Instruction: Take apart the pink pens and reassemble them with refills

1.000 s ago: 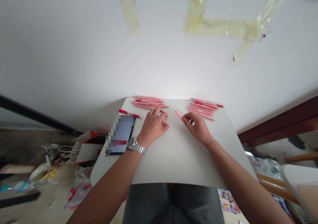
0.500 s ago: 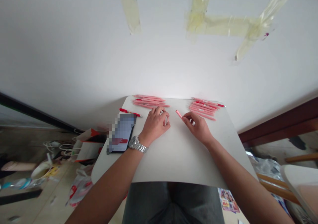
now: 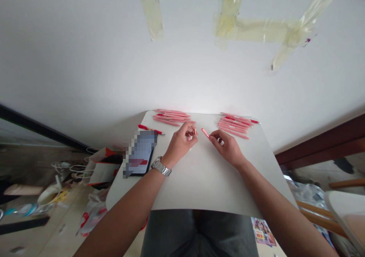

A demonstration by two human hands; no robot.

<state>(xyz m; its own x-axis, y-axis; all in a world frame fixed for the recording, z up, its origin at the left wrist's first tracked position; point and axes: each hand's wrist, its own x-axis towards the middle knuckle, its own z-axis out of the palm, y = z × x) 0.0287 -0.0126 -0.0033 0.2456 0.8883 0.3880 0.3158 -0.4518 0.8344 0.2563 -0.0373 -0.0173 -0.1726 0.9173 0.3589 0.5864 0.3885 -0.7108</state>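
My left hand (image 3: 180,143), with a metal watch on its wrist, is lifted slightly over the white table (image 3: 199,181) and pinches a small pink pen piece (image 3: 194,132) between its fingertips. My right hand (image 3: 228,147) grips a pink pen barrel (image 3: 205,132) that points up and to the left, toward the left hand. A pile of pink pens (image 3: 171,117) lies at the far left of the table. A second pile of pink and red pens (image 3: 235,124) lies at the far right.
A single red pen (image 3: 149,129) lies beside a phone (image 3: 140,152) on the table's left side. Bags and clutter sit on the floor at left (image 3: 94,169). A white chair (image 3: 345,215) stands at right. A white wall with tape strips is behind the table.
My left hand has risen off the table and turned, bringing its small pink piece closer to the barrel in my right hand. The right hand has stayed almost still.
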